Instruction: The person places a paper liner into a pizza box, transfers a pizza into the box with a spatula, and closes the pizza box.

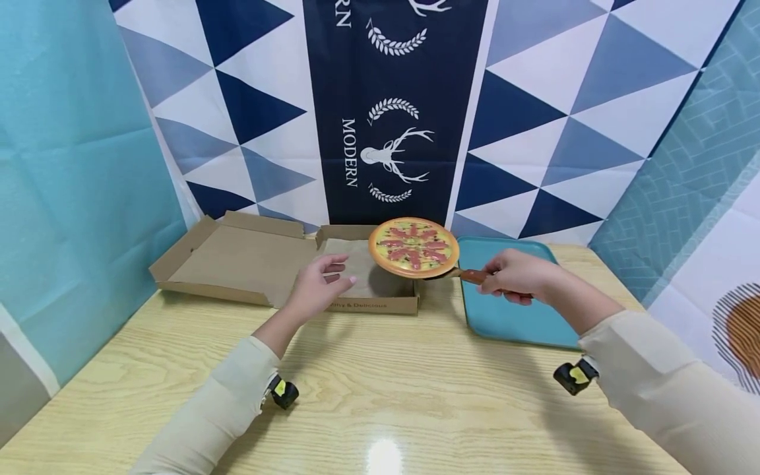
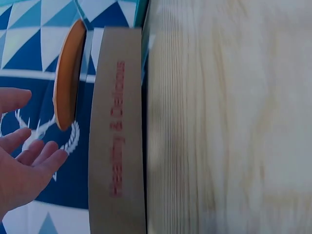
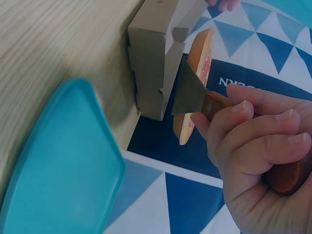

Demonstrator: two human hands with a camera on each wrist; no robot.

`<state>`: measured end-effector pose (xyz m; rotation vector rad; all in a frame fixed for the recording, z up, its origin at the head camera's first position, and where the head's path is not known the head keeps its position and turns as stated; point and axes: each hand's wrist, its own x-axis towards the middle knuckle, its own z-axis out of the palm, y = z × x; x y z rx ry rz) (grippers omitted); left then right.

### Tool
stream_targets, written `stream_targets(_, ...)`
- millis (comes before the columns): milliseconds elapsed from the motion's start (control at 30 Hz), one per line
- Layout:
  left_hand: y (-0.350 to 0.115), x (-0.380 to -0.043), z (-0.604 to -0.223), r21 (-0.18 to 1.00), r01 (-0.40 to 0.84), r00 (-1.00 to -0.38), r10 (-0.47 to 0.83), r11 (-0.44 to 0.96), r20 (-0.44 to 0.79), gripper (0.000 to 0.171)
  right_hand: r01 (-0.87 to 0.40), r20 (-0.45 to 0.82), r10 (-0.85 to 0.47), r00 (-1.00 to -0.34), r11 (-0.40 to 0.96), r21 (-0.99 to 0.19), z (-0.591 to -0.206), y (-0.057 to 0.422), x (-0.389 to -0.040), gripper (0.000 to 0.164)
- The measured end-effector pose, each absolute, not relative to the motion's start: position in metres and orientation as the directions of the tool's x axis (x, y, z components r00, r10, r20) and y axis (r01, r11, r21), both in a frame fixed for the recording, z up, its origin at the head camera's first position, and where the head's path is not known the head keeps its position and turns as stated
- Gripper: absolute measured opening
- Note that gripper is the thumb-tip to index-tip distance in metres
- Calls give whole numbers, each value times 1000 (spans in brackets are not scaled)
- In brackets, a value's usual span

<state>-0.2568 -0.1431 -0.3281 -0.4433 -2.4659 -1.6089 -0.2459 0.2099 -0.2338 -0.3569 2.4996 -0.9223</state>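
My right hand point(image 1: 518, 276) grips the brown wooden handle point(image 3: 217, 103) of a pizza server with a flat metal blade point(image 3: 191, 90). On that blade rests a whole pizza point(image 1: 413, 247) with red strips and green bits on yellow, raised over the right part of an open cardboard pizza box point(image 1: 374, 305). My left hand point(image 1: 320, 284) hovers above the box's front wall, left of the pizza, fingers apart and loosely bent, holding nothing. In the left wrist view the pizza's orange-brown rim point(image 2: 68, 78) shows beyond the left fingertips.
The box lid point(image 1: 237, 257) lies folded open to the left. A paper sheet point(image 1: 350, 254) lines the box. A blue tray point(image 1: 505, 320) sits right of the box, under my right hand. Patterned cloth point(image 1: 386, 99) hangs behind the wooden table point(image 1: 380, 382).
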Motion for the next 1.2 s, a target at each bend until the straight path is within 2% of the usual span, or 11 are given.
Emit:
stream_targets(233,-168,-260,-328,852,295,-954,89,432,285,50,-79,-326,-390,-862,736,-672,-238,197,-254,25)
stream_targets(433,-189,-260,-329,812,234,-967,39,535,252,51,-85,-329,-401,-855,734,-674,-245,184,-262,21)
stream_targets(700,-204,-261,-334,739,164,-982,36,653,186,56,-64,-345,-387,-855,738,-671,-247,170,-268,23)
stream_targets(933,-206,-267,-342,760,120,-993,73,639,95,65,-67,-361,-381,-851,761,-646,-248,161,-275,17)
stream_targets(1200,-205,-268,-343,764,37,-999,45,644,10,73,-69,-358,-376,-854,765,-640,-251,149,-286,12)
